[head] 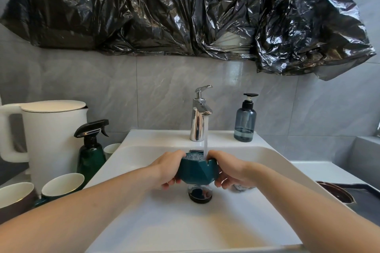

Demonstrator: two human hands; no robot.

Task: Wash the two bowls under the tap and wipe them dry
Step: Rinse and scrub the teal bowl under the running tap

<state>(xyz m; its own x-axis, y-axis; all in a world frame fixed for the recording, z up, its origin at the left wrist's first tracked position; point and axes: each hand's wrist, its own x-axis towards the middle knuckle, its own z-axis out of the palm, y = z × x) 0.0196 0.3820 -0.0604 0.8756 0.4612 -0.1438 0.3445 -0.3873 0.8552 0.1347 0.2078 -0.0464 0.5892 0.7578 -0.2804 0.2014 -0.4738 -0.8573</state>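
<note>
The dark teal faceted ceramic bowl [197, 168] is held over the white rectangular sink [267, 162], directly above the dark round drain [199, 195]. The stream of water [205, 139] from the chrome tap [198, 115] falls into the bowl near its right rim, and the bowl is full of bubbling water.

The left hand [169, 168] grips the left wall of the bowl, and the right hand [230, 170] grips the right wall. The fingers of both hands curl under the base, so each grip is closed around the bowl. The bowl sits between the two hands, and neither hand is nearer than the other.

The bowl opens upward, perhaps tilted a little toward the person. It is round, so it has no clear long axis, and a small notch in the rim faces the person.

I judge this is the rinsing of the first bowl. The second bowl I cannot identify with certainty; a dark brown dish [337, 192] lies on the counter to the right.
</note>
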